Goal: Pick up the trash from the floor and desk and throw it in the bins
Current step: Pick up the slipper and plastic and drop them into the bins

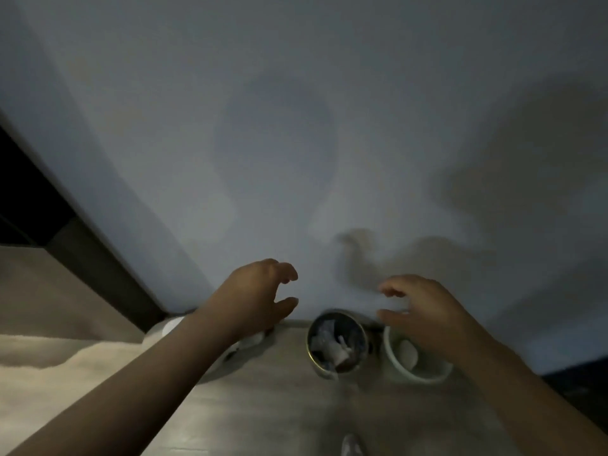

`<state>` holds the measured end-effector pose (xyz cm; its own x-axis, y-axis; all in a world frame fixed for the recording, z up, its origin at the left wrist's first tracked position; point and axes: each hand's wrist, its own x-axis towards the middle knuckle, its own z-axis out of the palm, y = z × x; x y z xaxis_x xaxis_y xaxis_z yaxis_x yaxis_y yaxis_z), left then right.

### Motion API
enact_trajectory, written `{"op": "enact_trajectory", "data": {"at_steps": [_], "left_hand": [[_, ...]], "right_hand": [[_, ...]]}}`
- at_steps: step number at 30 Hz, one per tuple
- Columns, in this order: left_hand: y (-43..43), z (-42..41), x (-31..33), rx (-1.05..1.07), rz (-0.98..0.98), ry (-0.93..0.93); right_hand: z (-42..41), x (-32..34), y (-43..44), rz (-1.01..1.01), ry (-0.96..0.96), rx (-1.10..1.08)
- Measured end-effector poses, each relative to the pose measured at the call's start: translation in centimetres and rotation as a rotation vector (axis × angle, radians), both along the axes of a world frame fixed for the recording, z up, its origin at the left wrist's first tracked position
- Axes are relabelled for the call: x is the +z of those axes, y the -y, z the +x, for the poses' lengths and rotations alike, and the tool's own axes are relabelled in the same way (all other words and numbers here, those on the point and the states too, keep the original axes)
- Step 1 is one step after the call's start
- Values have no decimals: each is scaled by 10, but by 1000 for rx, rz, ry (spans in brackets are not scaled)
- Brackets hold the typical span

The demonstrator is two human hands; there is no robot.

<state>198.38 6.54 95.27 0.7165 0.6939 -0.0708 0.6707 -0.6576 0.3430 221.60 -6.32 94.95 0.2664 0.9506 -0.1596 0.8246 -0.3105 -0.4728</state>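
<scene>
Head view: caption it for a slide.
Empty-handed: left hand and right hand poised near a trash-filled dark bin and white bin.

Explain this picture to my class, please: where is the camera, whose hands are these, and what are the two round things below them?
There is no machine: a person wears one camera on the head, looking down at their own bare arms. The left hand and right hand hover with loosely curled fingers and hold nothing. Below, on the wooden floor by a pale wall, stand a dark bin with crumpled trash inside and a white bin with a pale lump in it.
</scene>
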Motion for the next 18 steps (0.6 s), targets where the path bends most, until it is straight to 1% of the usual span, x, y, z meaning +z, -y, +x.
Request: {"op": "enact_trajectory", "data": {"at_steps": [2,5,9,15,18], "left_hand": [[9,24,-10,-60,-30,-13],[21,63,-23,-129,-48,-49],[33,125,-42,-183,-70,-92],[62,250,-91,-115,-198,-111],[75,297,-118,-31,-294,-95]], "right_hand": [[19,-8,26,-40,-29,-90],[57,-18,55,-102,-30,-163],[113,-40,86,-111,-34,-265],[236,-94,119,-163,-137,-387],[288,-127,127,-189,-141,-375]]}}
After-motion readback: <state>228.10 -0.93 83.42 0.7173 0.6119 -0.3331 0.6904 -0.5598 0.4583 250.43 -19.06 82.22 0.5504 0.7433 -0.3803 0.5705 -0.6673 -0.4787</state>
